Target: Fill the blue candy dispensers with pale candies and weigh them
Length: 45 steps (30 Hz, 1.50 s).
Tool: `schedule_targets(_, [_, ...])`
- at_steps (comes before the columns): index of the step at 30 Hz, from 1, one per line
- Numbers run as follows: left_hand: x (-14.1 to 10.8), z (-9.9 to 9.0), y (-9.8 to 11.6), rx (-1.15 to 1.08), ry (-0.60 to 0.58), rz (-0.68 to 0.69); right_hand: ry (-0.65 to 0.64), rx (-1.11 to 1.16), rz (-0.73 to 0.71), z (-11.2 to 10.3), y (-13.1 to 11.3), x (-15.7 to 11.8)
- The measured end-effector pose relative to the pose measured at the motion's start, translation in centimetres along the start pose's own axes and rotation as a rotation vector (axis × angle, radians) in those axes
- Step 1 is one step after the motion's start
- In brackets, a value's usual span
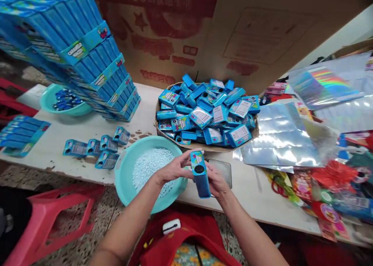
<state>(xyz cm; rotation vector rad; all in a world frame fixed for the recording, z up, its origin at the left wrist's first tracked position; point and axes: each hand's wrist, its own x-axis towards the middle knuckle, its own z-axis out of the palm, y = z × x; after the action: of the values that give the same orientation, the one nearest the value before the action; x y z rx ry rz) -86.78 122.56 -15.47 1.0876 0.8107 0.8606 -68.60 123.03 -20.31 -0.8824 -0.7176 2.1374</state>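
Between my two hands is a small blue candy box (201, 180), tilted so that its printed side with a dark round spot shows. My left hand (176, 167) is closed on its left side, fingers at the upper edge. My right hand (215, 180) grips it from the right; part of those fingers is hidden behind it. Below my left wrist stands a turquoise basin (121, 176) holding many small pale blue candies (150, 161). Just beyond my hands, a shallow carton (208, 146) is heaped with similar blue candy boxes (201, 116).
Several blue boxes (108, 143) stand left of the basin. Behind them rise stacked display packs (99, 77) and a smaller turquoise bowl (46, 103). A large cardboard box (221, 37) blocks the back. Silvery sheets (279, 134) and colourful wrappers (335, 180) cover the right. A red stool (58, 215) stands lower left.
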Motion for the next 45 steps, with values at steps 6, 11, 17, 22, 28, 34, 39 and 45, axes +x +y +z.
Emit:
schedule_targets(6, [-5.6, -5.6, -6.4, 0.347, 0.749, -0.209, 0.033, 0.049, 0.003, -1.5, 1.6, -1.2])
schedule_targets(11, [-4.4, -11.4, -10.5, 1.069, 0.887, -0.248, 0.159, 0.108, -0.007, 0.0, 5.4, 0.8])
schedule_targets(17, [-1.4, -7.1, -13.1, 1.317, 0.371, -0.349, 0.276, -0.021, -0.189, 2.7, 9.2, 3.8])
schedule_targets(22, [-9.0, -6.5, -11.7, 1.378, -0.037, -0.277, 0.364, -0.016, -0.236, 2.3, 9.6, 4.0])
schedule_targets(28, [-13.5, -8.2, -9.7, 1.373, 0.576, -0.632, 0.454, -0.196, -0.416, 2.6, 11.5, 3.2])
schedule_targets(34, [-9.2, -3.4, -12.4, 1.107, 0.689, -0.904, 0.517, -0.227, -0.556, 2.9, 13.8, 3.0])
schedule_targets(39, [-6.8, -1.1, -13.5, 0.991, 0.593, -0.817, 0.525, -0.303, -0.594, 3.1, 13.6, 3.1])
schedule_targets(45, [-8.1, -3.6, -13.6, 0.458, 0.780, -0.588, 0.482, -0.464, -0.539, 4.3, 11.3, 3.0])
